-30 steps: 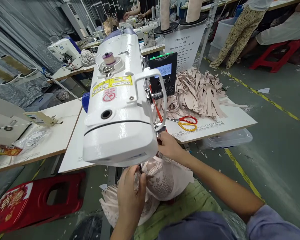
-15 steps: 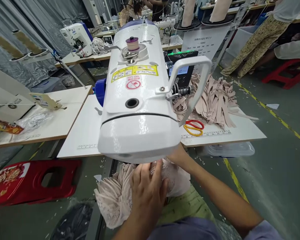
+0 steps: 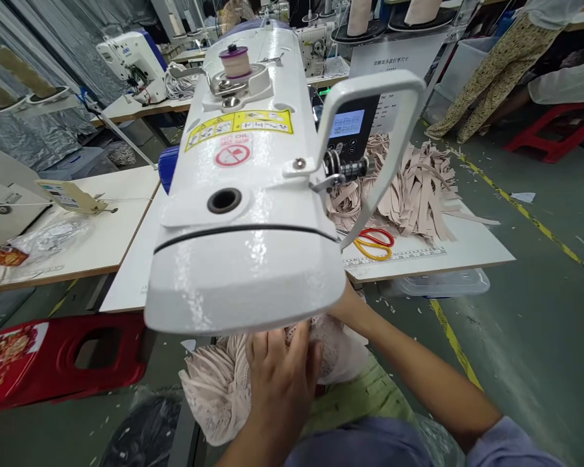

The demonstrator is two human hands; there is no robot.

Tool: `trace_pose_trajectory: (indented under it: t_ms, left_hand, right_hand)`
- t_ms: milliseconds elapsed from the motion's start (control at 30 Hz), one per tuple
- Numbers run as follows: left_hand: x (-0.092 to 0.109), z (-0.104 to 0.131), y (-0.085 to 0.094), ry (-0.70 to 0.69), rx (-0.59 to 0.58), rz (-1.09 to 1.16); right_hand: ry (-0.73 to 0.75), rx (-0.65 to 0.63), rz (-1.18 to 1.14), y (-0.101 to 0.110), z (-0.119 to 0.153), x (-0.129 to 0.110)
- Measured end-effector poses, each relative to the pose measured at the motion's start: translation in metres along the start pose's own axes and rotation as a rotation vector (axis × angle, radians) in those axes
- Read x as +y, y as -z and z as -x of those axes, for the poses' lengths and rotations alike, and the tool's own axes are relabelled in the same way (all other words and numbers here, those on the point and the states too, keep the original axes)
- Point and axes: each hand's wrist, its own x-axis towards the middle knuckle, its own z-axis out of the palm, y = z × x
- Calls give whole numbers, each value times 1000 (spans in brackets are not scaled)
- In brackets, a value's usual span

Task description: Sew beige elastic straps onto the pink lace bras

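Observation:
A white sewing machine fills the middle of the view, and its head hides the needle area. Beneath its front edge lies pale pink lace fabric, gathered in folds and spilling down over the lap. My left hand lies on this fabric, palm down, fingers stretched forward and a little apart. Its fingertips reach the machine's lower edge and are partly hidden. My right hand reaches in from the right beside the lace; its fingers are out of sight behind the machine head.
Beige fabric strips are heaped on the white table, near red-and-yellow-handled scissors and a printed ruler. A red stool stands left, beside a dark plastic bag. Another person's legs are at the back right.
The view has shifted, so the machine appears larger and further left. Both hands stay at the lace fabric under the head, with the left fingertips slightly more covered.

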Motion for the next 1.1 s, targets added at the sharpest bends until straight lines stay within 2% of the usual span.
trace_pose_trajectory:
  t_ms: [133,233,300,433,533,600,700,933,1100]
  left_hand:
    - [0,1,2,42,45,74]
    - [-9,7,-3,220,112,243]
    - [-18,14,-9,409,75,441]
    - [-32,19,-23,711,-130,1041]
    - [-33,16,-25,843,-90,1271]
    - [-32,13,-24,864,-62,1304]
    - [-29,10,-20,841,-80,1277]
    - [-21,4,-15,849,-1,955]
    - [-24,3,-15,777,-88,822]
  right_hand:
    - [-22,32,-54,-7,4,10]
    - [-25,95,-129,-8,14,21]
    - [-55,135,-182,-5,25,25]
    - [-58,146,-239,-1,49,27]
    - [-18,150,-239,0,61,25]
    - [17,146,-232,-2,65,22]
    - [54,145,-210,-4,67,19]
    - [47,148,-170,-8,71,21]
    - [47,158,-160,-9,72,21]
